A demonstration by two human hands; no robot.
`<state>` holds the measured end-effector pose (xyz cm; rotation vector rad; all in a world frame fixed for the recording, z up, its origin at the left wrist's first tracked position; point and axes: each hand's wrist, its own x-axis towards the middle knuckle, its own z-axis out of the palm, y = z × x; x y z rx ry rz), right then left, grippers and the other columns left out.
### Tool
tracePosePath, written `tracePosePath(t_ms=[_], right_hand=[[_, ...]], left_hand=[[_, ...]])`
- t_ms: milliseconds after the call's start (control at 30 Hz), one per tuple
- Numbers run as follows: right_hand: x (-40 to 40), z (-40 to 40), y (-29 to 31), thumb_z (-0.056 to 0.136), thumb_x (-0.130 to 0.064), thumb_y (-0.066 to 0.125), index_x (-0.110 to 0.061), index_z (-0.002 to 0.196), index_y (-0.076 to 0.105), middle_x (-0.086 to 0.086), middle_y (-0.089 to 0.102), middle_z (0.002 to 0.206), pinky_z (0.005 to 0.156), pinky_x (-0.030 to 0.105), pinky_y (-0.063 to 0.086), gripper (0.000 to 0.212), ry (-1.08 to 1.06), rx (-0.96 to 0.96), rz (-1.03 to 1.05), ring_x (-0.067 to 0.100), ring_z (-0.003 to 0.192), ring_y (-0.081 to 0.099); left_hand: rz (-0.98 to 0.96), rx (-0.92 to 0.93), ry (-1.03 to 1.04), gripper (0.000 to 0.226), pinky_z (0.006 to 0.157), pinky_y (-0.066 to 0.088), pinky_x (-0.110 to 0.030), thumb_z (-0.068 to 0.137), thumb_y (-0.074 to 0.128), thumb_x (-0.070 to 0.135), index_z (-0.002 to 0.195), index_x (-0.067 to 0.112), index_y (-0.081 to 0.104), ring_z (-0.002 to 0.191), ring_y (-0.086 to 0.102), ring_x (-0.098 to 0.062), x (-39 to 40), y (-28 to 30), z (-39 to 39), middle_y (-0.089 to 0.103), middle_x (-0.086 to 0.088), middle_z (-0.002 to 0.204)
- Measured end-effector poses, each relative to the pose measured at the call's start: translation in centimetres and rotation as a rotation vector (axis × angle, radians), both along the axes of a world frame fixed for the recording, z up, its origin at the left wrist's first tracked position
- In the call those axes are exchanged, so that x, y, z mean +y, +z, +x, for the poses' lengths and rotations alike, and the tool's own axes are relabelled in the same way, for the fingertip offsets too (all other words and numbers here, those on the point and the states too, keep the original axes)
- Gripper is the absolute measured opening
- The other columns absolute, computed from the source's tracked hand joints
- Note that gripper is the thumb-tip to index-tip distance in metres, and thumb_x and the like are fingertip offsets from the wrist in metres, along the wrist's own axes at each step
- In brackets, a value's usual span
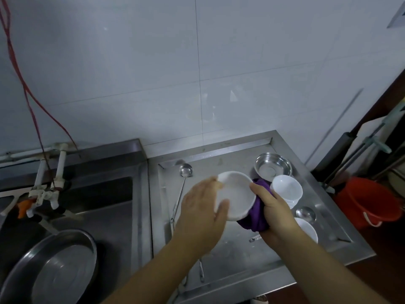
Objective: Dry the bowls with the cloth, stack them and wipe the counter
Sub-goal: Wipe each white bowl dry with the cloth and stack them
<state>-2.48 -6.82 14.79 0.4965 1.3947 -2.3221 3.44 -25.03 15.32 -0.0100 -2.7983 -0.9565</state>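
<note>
A white bowl (235, 195) is held tilted above the steel counter (236, 246). My left hand (201, 212) grips its left rim, thumb on the inside. My right hand (272, 208) holds a purple cloth (255, 219) bunched against the bowl's right outer side. Behind the cloth stands a stack of white bowls (287, 188), and another white bowl (306, 229) sits at the right, partly hidden by my right wrist. A steel bowl (272, 167) stands at the back right.
Two steel ladles (185, 172) (305, 214) lie on the counter. A sink (87, 198) with taps lies to the left, with a large steel basin (57, 268) in it. An orange bucket (370, 200) stands on the floor at the right. The tiled wall is close behind.
</note>
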Motion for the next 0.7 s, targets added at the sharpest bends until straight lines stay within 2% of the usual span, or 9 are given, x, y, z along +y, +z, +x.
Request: tracePosePath(t_ms=[67, 133, 233, 300, 400, 467, 533, 633, 700], right_hand=[[0.5, 0.6, -0.7, 0.083, -0.031, 0.084, -0.025, 0.111, 0.077, 0.01, 0.078, 0.113, 0.075, 0.057, 0.059, 0.029, -0.038, -0.035, -0.003, 0.039, 0.103, 0.074], [1.2, 1.1, -1.4, 0.084, -0.031, 0.084, -0.025, 0.113, 0.076, 0.011, 0.077, 0.118, 0.074, 0.056, 0.059, 0.031, -0.069, -0.067, -0.016, 0.043, 0.111, 0.07], [2.3, 2.0, -2.2, 0.077, -0.031, 0.086, -0.025, 0.114, 0.076, 0.013, 0.076, 0.119, 0.071, 0.056, 0.058, 0.038, -0.095, -0.084, -0.017, 0.044, 0.111, 0.07], [3.4, 2.6, -2.6, 0.074, -0.03, 0.086, -0.029, 0.107, 0.078, 0.011, 0.078, 0.114, 0.072, 0.057, 0.059, 0.034, -0.106, -0.093, -0.001, 0.042, 0.106, 0.072], [5.7, 2.9, -3.6, 0.077, -0.023, 0.085, -0.03, 0.098, 0.08, 0.009, 0.08, 0.103, 0.073, 0.064, 0.059, 0.023, -0.138, -0.11, 0.089, 0.04, 0.094, 0.075], [7.4, 2.7, -4.3, 0.083, -0.017, 0.082, -0.03, 0.092, 0.079, 0.009, 0.08, 0.091, 0.068, 0.064, 0.06, 0.016, -0.17, -0.116, 0.19, 0.038, 0.079, 0.075], [9.1, 2.4, -5.1, 0.085, -0.012, 0.082, -0.028, 0.093, 0.078, 0.007, 0.077, 0.079, 0.06, 0.054, 0.061, 0.019, -0.205, -0.11, 0.29, 0.034, 0.067, 0.072], [11.8, 1.5, -6.5, 0.079, -0.014, 0.088, -0.028, 0.099, 0.076, 0.002, 0.077, 0.084, 0.06, 0.038, 0.062, 0.027, -0.204, -0.091, 0.458, 0.027, 0.075, 0.074], [13.8, 0.6, -7.4, 0.076, -0.019, 0.091, -0.033, 0.093, 0.073, 0.0, 0.075, 0.084, 0.05, 0.028, 0.058, 0.029, -0.185, -0.096, 0.544, 0.022, 0.076, 0.074]], left_hand=[[0.245, -0.15, 0.156, 0.046, 0.111, 0.048, -0.037, 0.108, 0.041, 0.05, 0.151, 0.035, 0.038, 0.133, 0.049, -0.011, -0.3, -0.8, -0.3, 0.044, 0.013, 0.151], [0.534, -0.383, 0.206, 0.042, 0.099, 0.057, -0.036, 0.109, 0.042, 0.047, 0.146, 0.028, 0.05, 0.118, 0.063, -0.013, -0.3, -1.6, -0.6, 0.06, 0.008, 0.139], [1.089, -0.596, 0.304, 0.025, 0.086, 0.064, -0.032, 0.108, 0.054, 0.033, 0.122, 0.017, 0.067, 0.102, 0.077, -0.02, 0.6, -2.8, -0.7, 0.073, -0.007, 0.121], [1.262, -0.649, 0.332, 0.024, 0.083, 0.065, -0.035, 0.105, 0.062, 0.027, 0.121, 0.011, 0.068, 0.099, 0.079, -0.024, 1.3, -3.6, -0.6, 0.074, -0.013, 0.119], [1.297, -0.69, 0.308, 0.024, 0.081, 0.065, -0.036, 0.102, 0.066, 0.023, 0.121, 0.008, 0.068, 0.098, 0.079, -0.027, 2.8, -4.4, -0.8, 0.075, -0.016, 0.118], [1.279, -0.692, 0.295, 0.022, 0.079, 0.065, -0.035, 0.102, 0.066, 0.021, 0.121, 0.009, 0.068, 0.096, 0.08, -0.025, 4.0, -4.8, -1.2, 0.075, -0.015, 0.118], [1.235, -0.698, 0.294, 0.021, 0.077, 0.065, -0.033, 0.103, 0.065, 0.02, 0.121, 0.011, 0.068, 0.094, 0.08, -0.022, 5.6, -5.3, -1.6, 0.075, -0.014, 0.118], [1.186, -0.724, 0.321, 0.014, 0.074, 0.064, -0.031, 0.104, 0.064, 0.02, 0.115, 0.015, 0.071, 0.093, 0.08, -0.022, 8.4, -6.3, -2.4, 0.076, -0.011, 0.114], [1.167, -0.749, 0.345, 0.011, 0.073, 0.065, -0.031, 0.104, 0.064, 0.02, 0.112, 0.018, 0.072, 0.096, 0.079, -0.024, 10.4, -7.0, -3.0, 0.077, -0.01, 0.113]])
